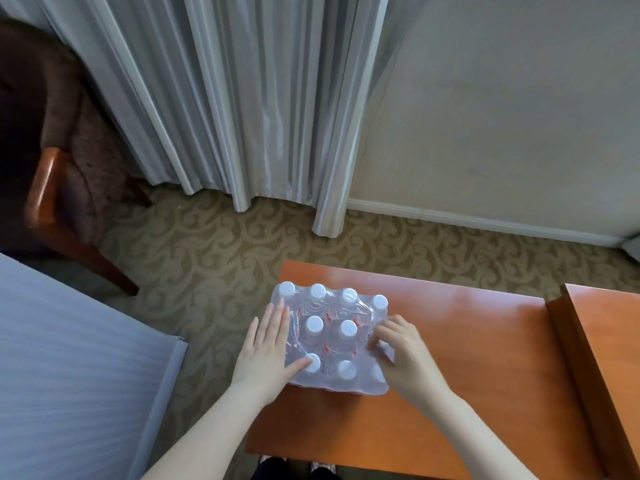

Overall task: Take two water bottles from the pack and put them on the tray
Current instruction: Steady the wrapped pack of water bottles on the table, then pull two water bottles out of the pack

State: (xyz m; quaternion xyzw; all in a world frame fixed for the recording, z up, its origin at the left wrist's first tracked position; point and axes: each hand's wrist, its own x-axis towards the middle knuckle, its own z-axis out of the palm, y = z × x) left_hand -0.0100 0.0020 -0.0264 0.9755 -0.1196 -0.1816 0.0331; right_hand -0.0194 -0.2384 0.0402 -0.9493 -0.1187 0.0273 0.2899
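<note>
A shrink-wrapped pack of water bottles (330,337) with white caps stands near the left end of the orange wooden table (467,358). My left hand (268,351) lies flat against the pack's left side, fingers spread, thumb on a front cap. My right hand (403,351) rests on the pack's right front corner, its fingers curled into the plastic wrap. No tray shows in the frame.
A raised wooden piece (595,368) adjoins the table on the right. A bed with a pale blue cover (69,375) is at the left, a brown armchair (59,161) at the far left, grey curtains (242,98) behind, patterned carpet (214,258) below.
</note>
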